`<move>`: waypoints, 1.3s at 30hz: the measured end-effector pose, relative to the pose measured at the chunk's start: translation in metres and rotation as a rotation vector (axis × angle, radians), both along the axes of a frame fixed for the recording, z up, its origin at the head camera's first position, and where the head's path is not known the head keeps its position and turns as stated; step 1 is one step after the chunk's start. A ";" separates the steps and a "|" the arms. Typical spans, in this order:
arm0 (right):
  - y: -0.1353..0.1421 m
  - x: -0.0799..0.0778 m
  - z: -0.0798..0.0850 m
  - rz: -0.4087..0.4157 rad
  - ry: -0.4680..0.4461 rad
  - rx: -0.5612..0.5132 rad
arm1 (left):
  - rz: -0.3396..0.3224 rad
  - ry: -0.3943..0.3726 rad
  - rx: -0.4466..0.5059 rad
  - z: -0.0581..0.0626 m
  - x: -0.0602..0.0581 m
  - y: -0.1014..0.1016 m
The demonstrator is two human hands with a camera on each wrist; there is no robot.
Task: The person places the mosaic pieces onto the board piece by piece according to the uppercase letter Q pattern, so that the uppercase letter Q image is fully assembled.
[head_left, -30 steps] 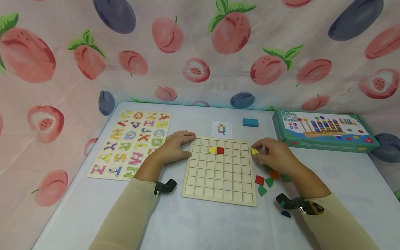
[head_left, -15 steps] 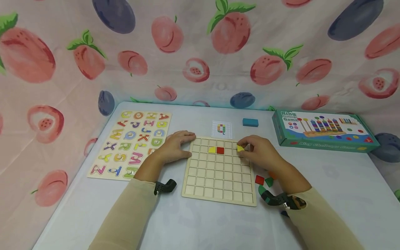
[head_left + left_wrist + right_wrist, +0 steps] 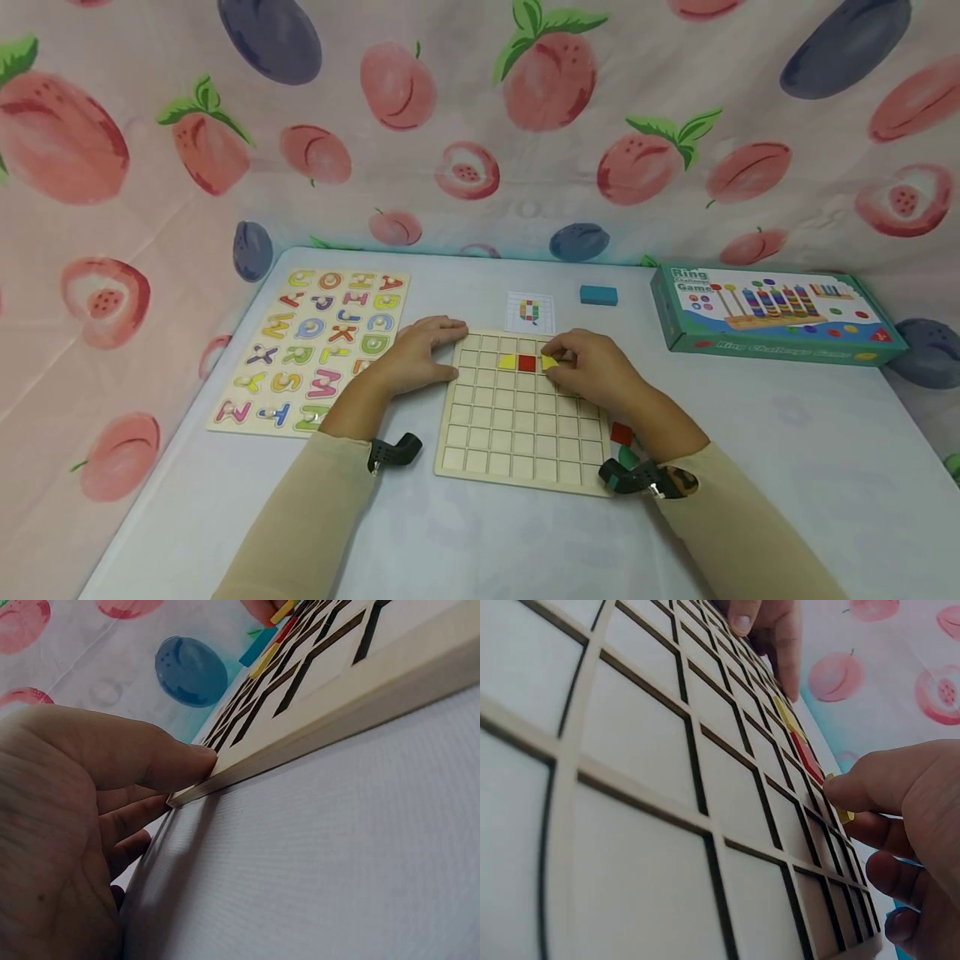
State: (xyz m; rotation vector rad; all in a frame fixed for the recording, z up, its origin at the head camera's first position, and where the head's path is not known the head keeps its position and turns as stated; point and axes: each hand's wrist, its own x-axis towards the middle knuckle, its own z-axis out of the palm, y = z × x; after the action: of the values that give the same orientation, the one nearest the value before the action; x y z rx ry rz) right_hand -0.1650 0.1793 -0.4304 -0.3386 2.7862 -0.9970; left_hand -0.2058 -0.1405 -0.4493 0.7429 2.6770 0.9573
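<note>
My right hand (image 3: 596, 371) pinches a yellow quarter-round wooden piece (image 3: 549, 362) between thumb and fingers, over the second row of a wooden grid board (image 3: 517, 425). In that row, to its left, a red square piece (image 3: 527, 363) and another yellow piece (image 3: 507, 362) lie in neighbouring cells. My left hand (image 3: 414, 358) rests at the board's upper left, fingers extended, the thumb (image 3: 180, 765) touching the edge. A small card (image 3: 530, 312) with a coloured block pattern on a grid lies behind the board.
An alphabet puzzle board (image 3: 303, 354) lies at left, partly behind my left arm. A blue block (image 3: 598, 295) and a green game box (image 3: 772, 315) stand at the back right. A loose red square (image 3: 622, 433) and a green piece (image 3: 627, 457) lie beside the board near my right wrist.
My right hand has carried the yellow piece leftward from beside the board's right edge to beside the red square. My left hand has stayed at the board's edge.
</note>
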 end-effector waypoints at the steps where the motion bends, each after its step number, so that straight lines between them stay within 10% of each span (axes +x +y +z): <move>1: -0.001 0.000 0.000 0.005 0.001 0.010 | 0.000 0.000 0.001 -0.001 0.000 0.000; 39: -0.017 0.009 0.003 -0.015 0.117 0.147 | -0.001 -0.005 0.003 0.000 0.000 -0.001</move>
State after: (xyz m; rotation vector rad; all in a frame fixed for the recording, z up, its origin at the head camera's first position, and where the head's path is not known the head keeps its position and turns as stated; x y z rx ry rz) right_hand -0.1565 0.1626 -0.4279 -0.3673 2.9494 -0.7933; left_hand -0.2057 -0.1412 -0.4490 0.7409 2.6713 0.9619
